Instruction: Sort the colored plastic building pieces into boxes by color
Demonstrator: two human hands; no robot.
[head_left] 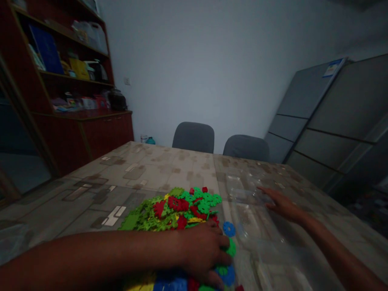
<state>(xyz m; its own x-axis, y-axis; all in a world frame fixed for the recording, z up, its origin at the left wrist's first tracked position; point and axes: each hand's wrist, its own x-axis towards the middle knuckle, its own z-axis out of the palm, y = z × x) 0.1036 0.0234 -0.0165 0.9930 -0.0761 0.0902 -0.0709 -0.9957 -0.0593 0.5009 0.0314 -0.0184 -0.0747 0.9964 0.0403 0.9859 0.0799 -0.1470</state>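
Note:
A mixed pile of plastic interlocking pieces [178, 208] lies on the table, with green squares and red, green, yellow and blue notched discs. Over its near right side reaches my left hand [207, 248], back up, its bent fingers apart and touching the discs. Close to its fingertips are a green disc [231, 247] and a blue disc [229, 228]. My right hand [281, 204] is at the right edge of a clear plastic divided box [245, 216], finger and thumb stretched apart. Whether it touches the box is hard to see.
A patterned cloth covers the table [182, 173]. Two grey chairs [194, 136] stand at its far side. A clear plastic container [12, 242] sits at the left edge. Behind are a red-brown cabinet [106, 131] and a grey refrigerator [291, 109].

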